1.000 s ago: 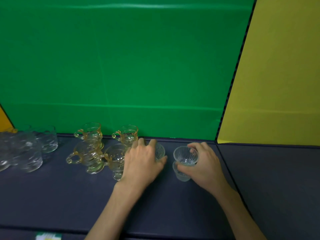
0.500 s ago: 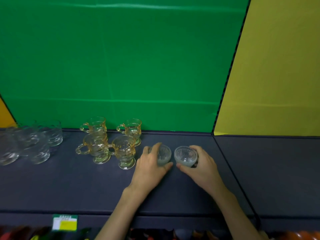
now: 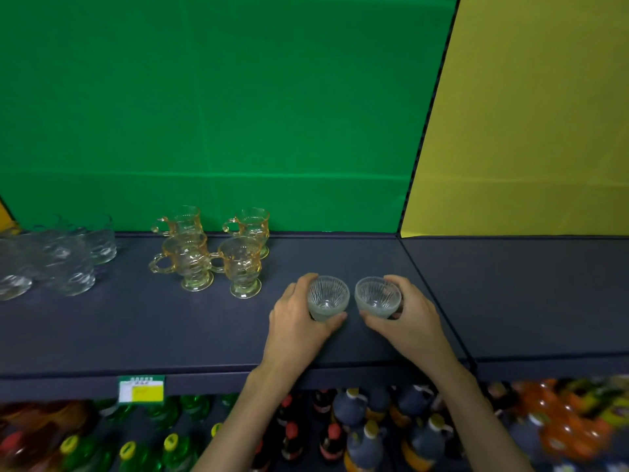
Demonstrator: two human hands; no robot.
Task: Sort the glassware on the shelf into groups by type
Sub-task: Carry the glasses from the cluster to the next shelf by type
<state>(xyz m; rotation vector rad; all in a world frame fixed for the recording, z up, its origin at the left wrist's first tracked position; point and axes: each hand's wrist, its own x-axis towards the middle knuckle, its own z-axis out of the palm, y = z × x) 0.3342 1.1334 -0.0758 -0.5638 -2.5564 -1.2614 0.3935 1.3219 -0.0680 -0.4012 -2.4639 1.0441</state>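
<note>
Clear tumblers clustered far left on shelf. Amber handled mugs grouped centre-left, four. Left hand fingers wrapped round ribbed glass cup; right hand likewise clamped on second ribbed cup. Since a second ago both cups drawn forward, clear of mugs, now just beside each other. Judgement: third group forming; sort near done.

Even, fairly dim light, soft shadows only; wide-angle bending bows the edges (the bottles below smear into blur), centre stays reasonably sharp.
</note>
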